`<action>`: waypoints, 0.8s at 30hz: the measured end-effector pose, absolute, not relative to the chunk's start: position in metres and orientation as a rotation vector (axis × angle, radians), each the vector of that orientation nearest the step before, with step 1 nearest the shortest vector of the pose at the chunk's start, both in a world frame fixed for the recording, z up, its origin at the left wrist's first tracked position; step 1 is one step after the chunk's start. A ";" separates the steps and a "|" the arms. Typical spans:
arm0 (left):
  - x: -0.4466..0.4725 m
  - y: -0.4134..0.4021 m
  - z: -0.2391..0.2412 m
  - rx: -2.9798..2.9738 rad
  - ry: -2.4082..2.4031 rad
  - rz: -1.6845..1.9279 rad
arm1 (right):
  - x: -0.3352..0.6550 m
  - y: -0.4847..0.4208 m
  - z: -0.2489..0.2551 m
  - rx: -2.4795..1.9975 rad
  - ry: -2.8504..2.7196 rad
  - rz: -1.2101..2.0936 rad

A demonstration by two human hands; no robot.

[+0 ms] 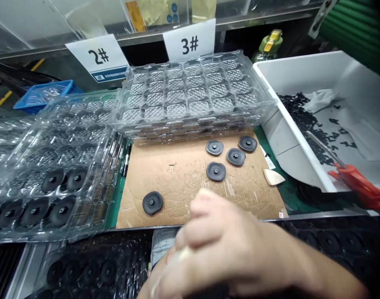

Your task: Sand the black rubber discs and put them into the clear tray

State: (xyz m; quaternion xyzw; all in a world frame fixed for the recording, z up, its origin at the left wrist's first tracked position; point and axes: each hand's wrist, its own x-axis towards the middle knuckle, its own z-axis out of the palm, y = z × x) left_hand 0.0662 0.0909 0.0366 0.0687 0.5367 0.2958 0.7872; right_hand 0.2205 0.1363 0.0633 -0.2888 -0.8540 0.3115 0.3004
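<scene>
My right hand (230, 238) is over the front edge of the work surface, with its fingers curled and smeared by motion. Whatever it holds, if anything, is hidden. Below and to its left, a small part of my left hand (157, 276) shows; its fingers are mostly covered by the right. Past my hands lies a cardboard sheet (177, 182). A single black oval disc (152, 203) rests on its left part. Several similar discs, among them one black disc (216, 171), form a group at the right.
Stacked clear trays (190, 106) stand behind the cardboard. A clear tray (80, 199) at left holds several discs. At right, a white bin (289, 128) contains black scraps, with red-handled nippers (358, 182) at its rim. A pale wedge (273, 177) and a pen (125, 162) lie nearby.
</scene>
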 end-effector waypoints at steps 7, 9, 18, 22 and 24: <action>0.051 0.119 0.026 -0.038 0.564 0.360 | 0.233 0.143 -0.025 -1.618 -1.952 0.829; 0.047 0.122 0.024 -0.034 0.538 0.384 | 0.226 0.131 -0.055 -1.647 -1.893 0.825; 0.043 0.125 0.022 -0.041 0.624 0.416 | 0.212 0.115 -0.092 -1.769 -1.813 0.641; 0.040 0.123 0.020 -0.022 0.636 0.441 | 0.217 0.136 -0.069 -1.745 -1.765 0.638; 0.037 0.120 0.017 -0.025 0.656 0.461 | 0.213 0.134 -0.057 -1.712 -1.735 0.642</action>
